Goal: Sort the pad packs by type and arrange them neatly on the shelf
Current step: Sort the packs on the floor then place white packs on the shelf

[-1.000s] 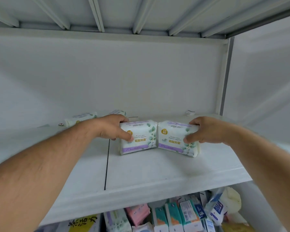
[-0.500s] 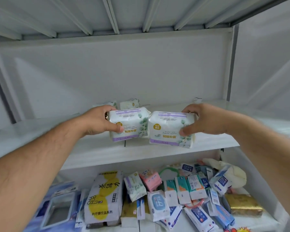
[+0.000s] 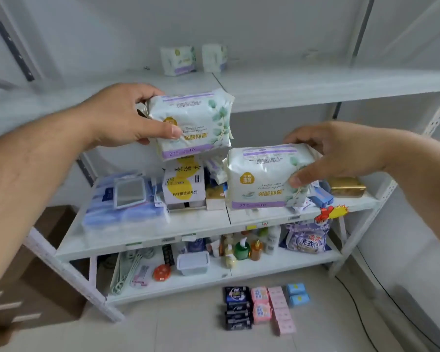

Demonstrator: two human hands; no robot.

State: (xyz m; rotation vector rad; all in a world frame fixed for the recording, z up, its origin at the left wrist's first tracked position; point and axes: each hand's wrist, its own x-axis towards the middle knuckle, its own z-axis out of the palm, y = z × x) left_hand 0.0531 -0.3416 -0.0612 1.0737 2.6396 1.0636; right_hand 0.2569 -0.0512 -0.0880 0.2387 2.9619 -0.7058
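Packs off the top shelf (image 3: 315,85) now, left hand (image 3: 122,115) pinching one white pad pack (image 3: 193,123), right hand (image 3: 341,151) pinching its twin (image 3: 264,176) lower, both midair before the front edge, so I read regrouping, not placement

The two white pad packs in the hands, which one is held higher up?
The pad pack in the left hand, the left-hand pack, is higher, level with the top shelf's edge. The right hand holds the other pack lower.
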